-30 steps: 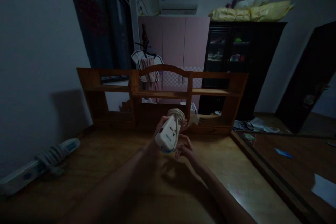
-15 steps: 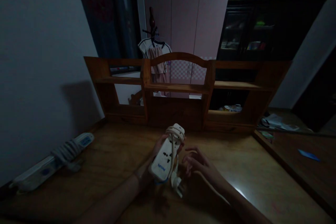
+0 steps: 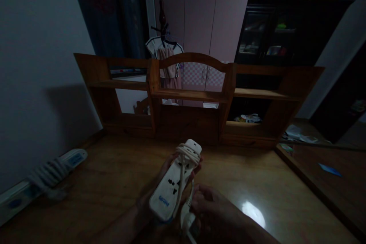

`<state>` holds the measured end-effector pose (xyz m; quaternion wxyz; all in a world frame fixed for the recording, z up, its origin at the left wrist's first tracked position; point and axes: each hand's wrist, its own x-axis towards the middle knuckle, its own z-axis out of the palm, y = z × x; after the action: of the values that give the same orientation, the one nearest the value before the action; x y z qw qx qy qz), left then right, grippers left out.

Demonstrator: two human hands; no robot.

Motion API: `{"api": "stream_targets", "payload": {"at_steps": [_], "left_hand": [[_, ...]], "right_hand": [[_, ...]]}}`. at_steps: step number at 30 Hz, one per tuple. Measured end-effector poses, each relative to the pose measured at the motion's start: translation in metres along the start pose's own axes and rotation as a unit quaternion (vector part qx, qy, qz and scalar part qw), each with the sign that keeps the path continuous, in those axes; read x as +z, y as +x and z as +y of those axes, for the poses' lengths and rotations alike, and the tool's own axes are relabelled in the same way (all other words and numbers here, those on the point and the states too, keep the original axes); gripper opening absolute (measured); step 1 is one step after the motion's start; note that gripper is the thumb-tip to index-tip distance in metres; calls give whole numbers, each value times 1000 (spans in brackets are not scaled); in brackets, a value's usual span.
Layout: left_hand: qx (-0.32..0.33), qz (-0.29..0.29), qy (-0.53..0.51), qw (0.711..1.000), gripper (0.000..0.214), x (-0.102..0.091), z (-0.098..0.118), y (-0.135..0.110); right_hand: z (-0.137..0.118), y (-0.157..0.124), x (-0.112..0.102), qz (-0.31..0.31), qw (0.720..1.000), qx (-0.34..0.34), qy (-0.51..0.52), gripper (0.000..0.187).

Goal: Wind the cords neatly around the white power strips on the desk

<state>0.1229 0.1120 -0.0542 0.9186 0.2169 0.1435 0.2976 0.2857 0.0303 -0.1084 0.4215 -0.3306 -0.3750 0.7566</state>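
A white power strip (image 3: 168, 188) marked PHILIPS is held up over the wooden table, tilted, its sockets facing me. My left hand (image 3: 164, 169) is closed around it from beneath, fingertips showing at its right edge. The strip's cord (image 3: 187, 154) is wound around its far end, and a loose length runs down to a white plug (image 3: 187, 219). At that loose end my right hand (image 3: 207, 204) is closed, thumb and fingers pinching the cord just above the plug. Its lower fingers are in shadow.
Another power strip (image 3: 17, 200), wrapped in grey cord (image 3: 50, 175), lies on the table (image 3: 120, 171) at the left by the wall. A wooden shelf unit (image 3: 188, 94) spans the table's back. A blue card (image 3: 329, 169) lies on the lower surface at right.
My right hand has moved left and down from beside the strip and closed on the cord near the plug. The strip has come nearer and lower. The view has shifted slightly.
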Motion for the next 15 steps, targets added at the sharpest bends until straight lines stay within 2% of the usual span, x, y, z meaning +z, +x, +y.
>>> {"api": "stream_targets", "payload": {"at_steps": [2, 5, 8, 10, 13, 15], "left_hand": [[-46, -21, -3, 999, 50, -4, -6, 1], [-113, -91, 20, 989, 72, -15, -13, 8], [-102, -143, 48, 983, 75, -28, -17, 18], [-86, -155, 59, 982, 70, -34, -19, 22], [-37, -132, 61, 989, 58, -36, -19, 21], [-25, -111, 67, 991, 51, -33, -19, 17]], "right_hand": [[2, 3, -2, 11, 1000, -16, 17, 34], [6, 5, -3, 18, 999, -34, 31, 30], [8, 6, -4, 23, 998, -55, 12, 30], [6, 7, -6, 47, 997, -65, 13, 31], [-5, 6, -13, 103, 992, -74, 24, 31], [-14, 4, -19, 126, 988, -86, -5, 29]]}}
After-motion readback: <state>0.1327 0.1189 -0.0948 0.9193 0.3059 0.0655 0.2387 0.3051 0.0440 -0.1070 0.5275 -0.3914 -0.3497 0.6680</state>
